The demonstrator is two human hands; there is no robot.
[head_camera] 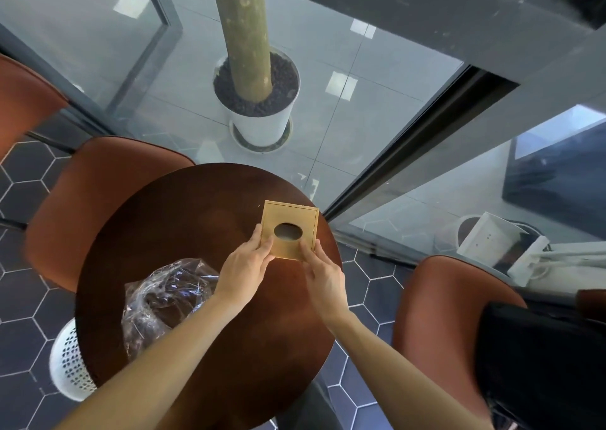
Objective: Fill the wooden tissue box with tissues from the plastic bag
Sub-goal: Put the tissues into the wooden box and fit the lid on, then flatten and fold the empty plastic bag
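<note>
The left hand [244,267] and the right hand [323,277] are pinching the near corners of the wooden tissue box [290,230], thumbs pressing on its lid beside the dark oval hole. The box is sitting on the round table [183,220], beyond the crumpled plastic bag [160,298], which is lying nearer the left forearm. I think the person is opening the box; next, the lid needs lifting before tissues come.

Single head-worn wide-angle view, looking steeply down and forward from above the round table [183,233], both forearms entering from the bottom edge, table near, floor and potted trunk [244,36] farther (edges bowed by the lens)
</note>
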